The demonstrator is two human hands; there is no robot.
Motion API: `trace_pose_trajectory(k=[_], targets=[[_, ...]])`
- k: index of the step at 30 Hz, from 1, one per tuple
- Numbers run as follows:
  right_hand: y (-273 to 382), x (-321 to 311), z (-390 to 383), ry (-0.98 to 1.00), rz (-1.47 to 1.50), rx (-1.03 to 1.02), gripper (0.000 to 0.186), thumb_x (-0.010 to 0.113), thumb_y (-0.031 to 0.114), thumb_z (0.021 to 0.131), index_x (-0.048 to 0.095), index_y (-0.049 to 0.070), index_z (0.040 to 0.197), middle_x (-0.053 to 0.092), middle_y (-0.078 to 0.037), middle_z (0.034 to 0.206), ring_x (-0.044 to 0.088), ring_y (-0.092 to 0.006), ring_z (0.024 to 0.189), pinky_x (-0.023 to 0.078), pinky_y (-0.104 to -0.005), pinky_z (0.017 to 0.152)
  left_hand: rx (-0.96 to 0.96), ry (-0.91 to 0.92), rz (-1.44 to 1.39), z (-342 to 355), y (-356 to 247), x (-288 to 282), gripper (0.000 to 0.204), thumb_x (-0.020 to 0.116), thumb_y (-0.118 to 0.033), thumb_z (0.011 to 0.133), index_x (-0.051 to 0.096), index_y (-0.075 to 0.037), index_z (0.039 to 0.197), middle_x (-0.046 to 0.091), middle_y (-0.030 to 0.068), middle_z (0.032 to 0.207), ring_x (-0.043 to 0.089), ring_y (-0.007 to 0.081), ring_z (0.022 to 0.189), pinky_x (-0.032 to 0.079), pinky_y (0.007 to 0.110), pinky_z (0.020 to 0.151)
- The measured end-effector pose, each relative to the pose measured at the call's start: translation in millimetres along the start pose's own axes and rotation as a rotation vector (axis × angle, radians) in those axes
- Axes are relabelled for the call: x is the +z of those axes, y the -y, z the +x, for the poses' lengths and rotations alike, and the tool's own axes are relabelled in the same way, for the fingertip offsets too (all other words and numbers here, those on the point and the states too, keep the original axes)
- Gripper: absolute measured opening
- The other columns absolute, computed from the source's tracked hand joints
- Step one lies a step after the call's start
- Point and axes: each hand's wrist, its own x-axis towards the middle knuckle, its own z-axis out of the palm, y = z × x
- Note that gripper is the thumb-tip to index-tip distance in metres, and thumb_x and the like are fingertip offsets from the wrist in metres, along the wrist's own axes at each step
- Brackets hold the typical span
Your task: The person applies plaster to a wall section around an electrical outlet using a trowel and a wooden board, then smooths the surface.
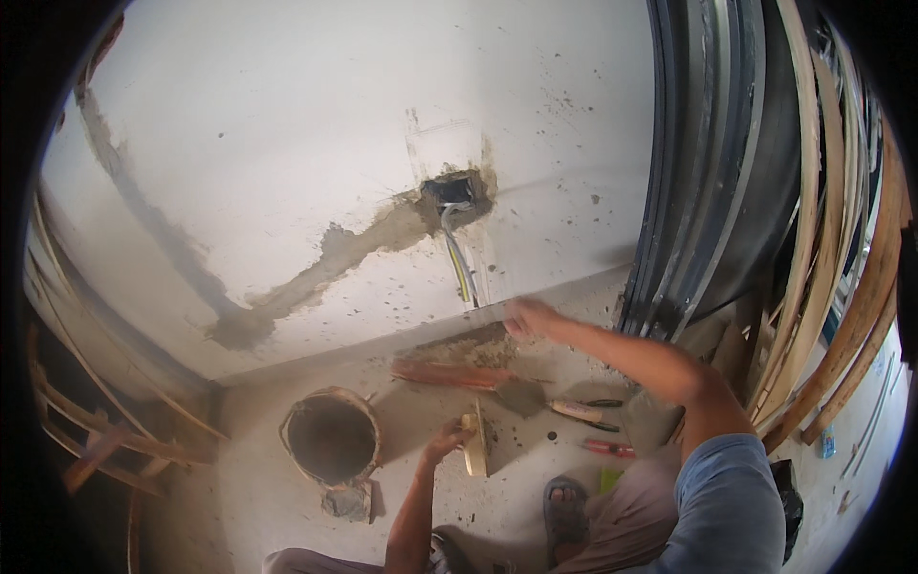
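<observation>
My left hand (449, 440) grips a plastering float (475, 448) with a pale board, held on edge above the floor. My right hand (531, 320) is raised by the foot of the wall, its fingers curled; what they hold, if anything, is too blurred to make out. Close to it hang loose cables (459, 263), one yellow-green, from a recessed electrical box (451, 191). Rough grey mortar surrounds the box and fills a long channel (335, 256) in the white wall. A pointed trowel (521, 397) with a wooden handle lies on the floor between my hands and the wall.
A mortar bucket (332, 438) stands left of my left hand. Near my right knee lie pliers (601, 419) and a red-handled tool (609, 448). A reddish board (449, 375) lies along the wall. Dark long profiles (703, 163) and timber strips (832, 201) lean at right.
</observation>
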Motion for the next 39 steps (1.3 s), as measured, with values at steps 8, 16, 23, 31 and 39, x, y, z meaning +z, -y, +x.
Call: trace_pose_trajectory(k=[8,16,23,31,39], targets=[[165.2,-40.7,25.4,-0.225,1.021,-0.097,0.064,0.048,0.062,0.093,0.055,-0.001,0.103,0.063,-0.014,0.089,0.065,-0.0271,0.079,0.057,-0.0428,0.076,0.343,-0.481,0.773,53.2,-140.1,-65.3,0.034,0.066,-0.034,0.086,0.067,-0.005,0.104,0.067,0.0163,0.079,0.067,0.0299,0.078,0.051,0.042,0.073],[187.8,-40.2,57.4,-0.202,1.126,-0.353,0.021,0.057,0.019,0.096,0.056,0.000,0.088,0.060,-0.011,0.077,0.061,-0.0218,0.064,0.059,-0.0371,0.059,1.013,-0.964,0.780,62.4,-403.0,-60.3,0.024,0.062,-0.011,0.082,0.069,-0.010,0.105,0.068,0.0186,0.080,0.066,0.0363,0.072,0.051,0.044,0.064],[177.1,-33.2,55.2,-0.296,0.838,-0.400,0.011,0.048,0.008,0.098,0.057,0.005,0.094,0.057,-0.004,0.075,0.053,-0.0126,0.057,0.046,-0.0279,0.046,0.935,-0.938,0.991,91.4,-425.2,-58.9,0.019,0.057,-0.014,0.086,0.069,-0.014,0.100,0.067,0.0187,0.076,0.065,0.0388,0.071,0.049,0.048,0.060],[181.2,-19.5,48.7,-0.595,0.372,-0.569,0.014,0.049,0.014,0.100,0.056,0.002,0.095,0.057,-0.006,0.068,0.056,-0.0131,0.053,0.046,-0.0295,0.044,1.049,-0.969,0.973,102.1,-417.7,-63.4,0.018,0.058,-0.017,0.087,0.068,-0.013,0.101,0.066,0.0183,0.074,0.065,0.0388,0.069,0.049,0.049,0.058],[169.5,-40.1,77.0,-1.139,-0.460,-0.736,0.026,0.050,0.022,0.100,0.056,-0.002,0.106,0.066,-0.018,0.077,0.068,-0.0157,0.069,0.054,-0.0351,0.056,1.042,-1.024,1.058,104.4,-427.9,-53.2,0.015,0.060,-0.019,0.086,0.065,-0.011,0.097,0.068,0.0158,0.074,0.068,0.0358,0.067,0.051,0.047,0.057]])
